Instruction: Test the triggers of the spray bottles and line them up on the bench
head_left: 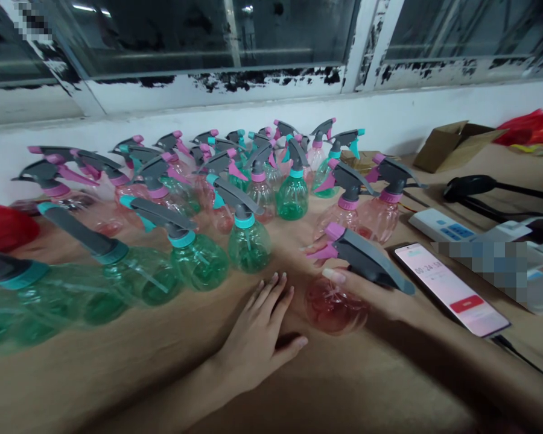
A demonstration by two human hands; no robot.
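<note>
My right hand [357,283] is wrapped round the neck of a pink spray bottle [335,307], just under its grey and pink trigger head. The round, clear pink body shows below my fingers, low over or on the tabletop; I cannot tell whether it touches. My left hand [262,331] lies flat on the wooden table [163,374], fingers spread, holding nothing, a short way left of that bottle. Nearest beyond its fingertips stands a green spray bottle [250,247] with a turquoise collar. Another green spray bottle [199,262] is beside it.
Several more pink and green spray bottles stand in rows toward the wall. At right lie a phone [452,289] showing a timer, a white power strip [443,226] and a black strap-like object [470,187]. An open cardboard box [447,147] and red plastic bags [531,126] are farther back.
</note>
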